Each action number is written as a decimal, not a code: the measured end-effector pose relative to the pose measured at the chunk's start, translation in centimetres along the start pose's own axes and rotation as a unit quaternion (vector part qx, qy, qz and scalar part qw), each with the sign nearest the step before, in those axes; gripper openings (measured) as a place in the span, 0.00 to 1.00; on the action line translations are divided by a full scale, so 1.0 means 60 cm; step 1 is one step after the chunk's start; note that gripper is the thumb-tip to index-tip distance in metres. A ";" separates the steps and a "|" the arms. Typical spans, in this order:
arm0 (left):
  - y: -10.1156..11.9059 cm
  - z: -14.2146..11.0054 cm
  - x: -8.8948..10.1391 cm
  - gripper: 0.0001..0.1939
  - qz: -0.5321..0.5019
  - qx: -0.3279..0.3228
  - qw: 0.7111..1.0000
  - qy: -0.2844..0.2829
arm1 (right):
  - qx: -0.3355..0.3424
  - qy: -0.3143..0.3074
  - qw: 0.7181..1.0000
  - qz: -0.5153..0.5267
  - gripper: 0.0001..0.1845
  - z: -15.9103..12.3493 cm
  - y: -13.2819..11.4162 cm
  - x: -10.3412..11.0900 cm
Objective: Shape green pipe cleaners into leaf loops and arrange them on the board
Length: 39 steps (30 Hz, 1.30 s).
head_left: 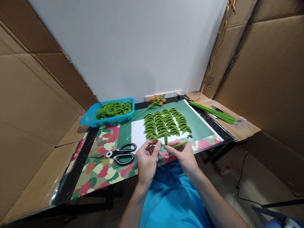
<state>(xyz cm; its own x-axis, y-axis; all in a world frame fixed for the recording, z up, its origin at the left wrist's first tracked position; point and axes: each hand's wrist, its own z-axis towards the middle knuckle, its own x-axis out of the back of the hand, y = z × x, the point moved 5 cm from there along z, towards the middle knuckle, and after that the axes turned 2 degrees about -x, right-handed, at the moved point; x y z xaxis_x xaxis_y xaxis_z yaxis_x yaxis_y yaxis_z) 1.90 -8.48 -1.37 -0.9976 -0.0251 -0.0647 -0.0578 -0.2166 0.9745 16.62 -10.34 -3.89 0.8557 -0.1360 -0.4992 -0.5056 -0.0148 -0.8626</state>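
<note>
Between my two hands, over the near edge of the table, are green pipe cleaners (166, 138) bent so that one loop stands up and other parts reach out to both sides. My left hand (147, 155) pinches them on the left with thumb and fingers. On the right, my right hand (181, 155) pinches the same piece, and a length sticks out along its fingers. Just beyond, curved green pipe cleaner pieces (162, 124) lie in several columns on a white sheet (137, 129). Black-handled scissors (121, 154) rest to the left of my left hand.
A blue basket (91, 116) of green pipe cleaner pieces stands at the back left. Straight green pipe cleaners (213, 112) lie in a bundle at the right. An orange and green pipe cleaner piece (157, 101) sits at the back by the wall sockets. Cardboard walls (273, 72) flank the table.
</note>
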 end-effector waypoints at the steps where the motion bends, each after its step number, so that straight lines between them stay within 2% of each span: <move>1: 0.003 -0.001 0.001 0.12 0.022 -0.012 1.000 0.008 | -0.001 -0.004 1.000 -0.010 0.20 -0.002 0.001 -0.001; 6: 0.009 -0.008 -0.003 0.09 0.120 -0.076 0.990 0.011 | -0.010 -0.016 0.999 -0.031 0.21 -0.004 0.007 -0.002; 12: -0.012 -0.013 -0.007 0.13 0.060 -0.056 0.997 -0.016 | -0.011 -0.028 0.998 -0.058 0.21 0.002 0.011 0.001; 16: -0.024 -0.009 0.003 0.15 0.037 -0.017 0.999 -0.005 | -0.002 -0.002 0.999 -0.038 0.27 0.007 0.004 0.010; 18: -0.028 -0.006 0.005 0.15 0.037 0.000 0.999 -0.017 | 0.024 0.018 0.999 -0.027 0.28 0.009 0.000 0.014; 21: -0.028 -0.001 0.006 0.16 0.053 -0.011 0.998 -0.027 | 0.089 0.063 0.993 -0.034 0.27 0.008 -0.001 0.017; 24: -0.033 0.001 0.000 0.18 0.066 -0.011 0.995 -0.073 | 0.144 0.097 0.980 -0.097 0.17 0.001 0.006 0.014; 27: -0.040 0.001 -0.002 0.19 0.076 -0.005 0.991 -0.108 | 0.167 0.101 0.967 -0.163 0.09 -0.006 0.017 0.008; 32: -0.041 -0.002 0.001 0.18 0.097 -0.005 0.988 -0.117 | 0.174 0.067 0.962 -0.197 0.11 -0.009 0.021 0.005; 39: -0.039 -0.007 -0.004 0.15 0.147 0.001 0.978 -0.145 | 0.211 0.074 0.948 -0.227 0.14 -0.013 0.019 0.005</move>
<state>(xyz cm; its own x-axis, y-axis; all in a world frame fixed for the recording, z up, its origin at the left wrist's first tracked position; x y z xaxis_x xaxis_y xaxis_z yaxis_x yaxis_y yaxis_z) 2.32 -8.36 -3.74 -0.9398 0.1922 0.2825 0.2343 -0.2394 0.9422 16.23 -11.17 -4.97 0.9341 -0.3481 -0.0788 0.0270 0.2891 -0.9569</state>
